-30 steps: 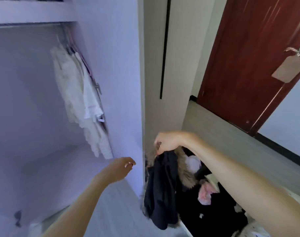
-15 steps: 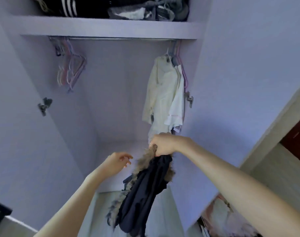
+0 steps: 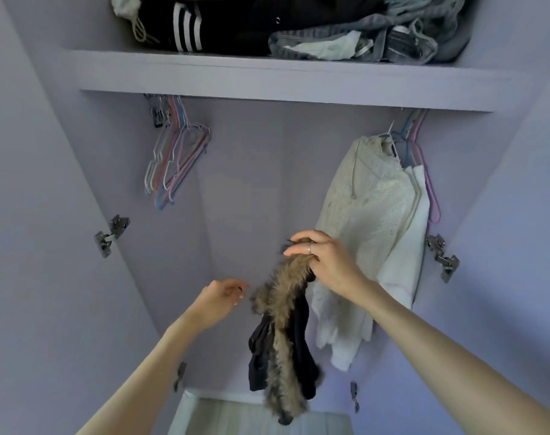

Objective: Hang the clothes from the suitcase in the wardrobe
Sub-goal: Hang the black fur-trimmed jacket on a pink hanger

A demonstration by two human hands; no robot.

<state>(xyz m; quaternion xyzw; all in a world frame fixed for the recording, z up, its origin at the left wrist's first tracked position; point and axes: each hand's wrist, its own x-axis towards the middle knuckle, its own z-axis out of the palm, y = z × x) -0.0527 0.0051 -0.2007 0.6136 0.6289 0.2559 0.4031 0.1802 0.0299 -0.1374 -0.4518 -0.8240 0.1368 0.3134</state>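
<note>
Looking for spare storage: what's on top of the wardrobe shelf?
The shelf holds piled clothes: a black striped garment and grey denim. Anything behind the pile is hidden.

Two hands in view: left hand (image 3: 219,298), right hand (image 3: 325,262). One dark fur-trimmed garment (image 3: 286,334), two pale garments (image 3: 371,233) hanging at the wardrobe's right end. One bunch of empty hangers (image 3: 176,161), number indistinct; five door hinges (image 3: 112,235).

No readable text, label, brand or number shows anywhere.

Head camera, close, tilted up into wardrobe (image 3: 298,80).
</note>
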